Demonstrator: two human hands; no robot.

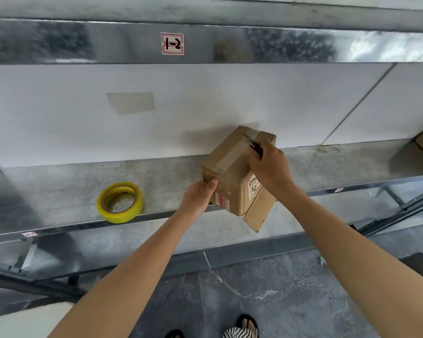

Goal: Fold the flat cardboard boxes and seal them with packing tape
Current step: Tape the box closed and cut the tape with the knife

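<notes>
left hand (pixel 198 198) grips box (pixel 230 172), right hand (pixel 270 167) cutter (pixel 253 143); tape roll (pixel 120 202) apart.

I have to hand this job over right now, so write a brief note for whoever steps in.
Left hand grips the box at its near left corner, holding it tilted on the shelf edge.
Right hand holds a small cutting tool, blade at the tape strip on the top seam.
Tape roll lies on the shelf, left of the box, apart.
Done: top seam taped.
Left: probably trim the strip; a bottom flap hangs open, so fold and tape it.
</notes>
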